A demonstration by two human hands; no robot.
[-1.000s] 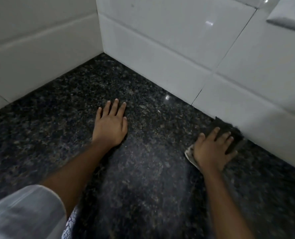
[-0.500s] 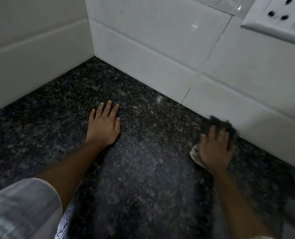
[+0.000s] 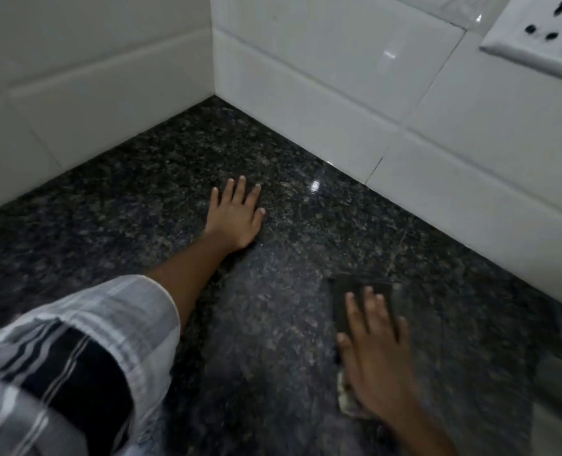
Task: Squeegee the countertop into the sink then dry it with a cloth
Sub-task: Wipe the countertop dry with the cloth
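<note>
Right hand [image 3: 376,353] is spread flat, pressing a dark cloth [image 3: 348,292] onto the granite worktop [image 3: 141,205] near the tiled wall [image 3: 322,103], left hand [image 3: 236,215] just splayed empty beside it; looks soft and floppy, so palm pressure probably beats pinching.

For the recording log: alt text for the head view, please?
A right hand presses a dark cloth flat onto a speckled black granite countertop. The left hand rests palm-down nearer the white tiled wall corner; a white wall socket sits upper right.
</note>
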